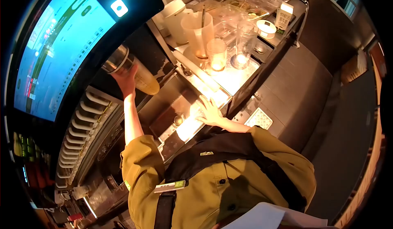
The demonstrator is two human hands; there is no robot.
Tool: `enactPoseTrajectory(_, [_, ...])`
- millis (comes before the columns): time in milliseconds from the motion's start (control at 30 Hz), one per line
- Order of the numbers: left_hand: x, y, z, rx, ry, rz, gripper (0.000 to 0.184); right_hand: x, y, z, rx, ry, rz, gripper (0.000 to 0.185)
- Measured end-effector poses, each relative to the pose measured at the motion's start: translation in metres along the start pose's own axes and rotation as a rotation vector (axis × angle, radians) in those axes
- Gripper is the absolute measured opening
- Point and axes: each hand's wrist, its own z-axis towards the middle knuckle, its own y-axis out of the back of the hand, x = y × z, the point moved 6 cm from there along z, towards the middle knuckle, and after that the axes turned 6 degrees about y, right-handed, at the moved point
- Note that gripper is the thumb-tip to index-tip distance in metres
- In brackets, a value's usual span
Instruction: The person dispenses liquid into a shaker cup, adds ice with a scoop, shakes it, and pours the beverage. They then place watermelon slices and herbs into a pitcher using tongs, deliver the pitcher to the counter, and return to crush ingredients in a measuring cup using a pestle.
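My left hand (pixel 126 80) is wrapped round a shaker (pixel 146 81) at the left, under a lit screen. The shaker lies tilted, its metal end up at the left and its clear body, with something yellowish in it, pointing down to the right. Below it opens a sink (pixel 172 102) with a small round metal fitting (pixel 178 120) near its front. My right hand (pixel 210 113) rests with fingers spread on the sink's bright metal edge. Nothing shows in that hand.
A counter behind holds a frosted pitcher (pixel 197 30), a small cup (pixel 217 55), a tall clear jug (pixel 245 40), a round white tub (pixel 266 28) and a carton (pixel 284 17). A row of curved tap handles (pixel 77 130) lines the left. The screen (pixel 61 45) hangs upper left.
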Motion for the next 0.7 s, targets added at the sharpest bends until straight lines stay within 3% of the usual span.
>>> enactPoseTrajectory(233, [0.007, 0.008, -0.001, -0.091, 0.072, 0.126, 0.089, -0.004, -0.008, -0.002, -0.015, 0.016, -0.013, 0.079])
enactPoseTrajectory(367, [0.012, 0.005, -0.002, -0.056, 0.089, 0.026, 0.087, -0.003, -0.006, -0.001, 0.015, -0.005, -0.039, 0.076])
enactPoseTrajectory(433, [0.034, 0.019, 0.005, -0.043, 0.077, 0.001, 0.092, 0.000, -0.006, 0.003, 0.126, 0.051, -0.073, 0.075])
enactPoseTrajectory(500, [-0.002, 0.001, -0.004, -0.019, -0.019, -0.001, 0.099, 0.000, -0.001, 0.003, 0.010, -0.018, 0.048, 0.074])
enactPoseTrajectory(600, [-0.002, -0.006, -0.005, 0.065, 0.102, -0.103, 0.093, 0.002, 0.001, 0.003, -0.044, 0.038, 0.054, 0.072])
enactPoseTrajectory(633, [-0.015, -0.010, -0.007, 0.033, -0.052, -0.132, 0.094, 0.002, 0.000, 0.003, -0.022, 0.029, 0.074, 0.073])
enactPoseTrajectory(700, [0.008, -0.003, -0.002, 0.038, 0.046, -0.181, 0.098, 0.003, 0.000, 0.004, 0.010, 0.003, 0.108, 0.074])
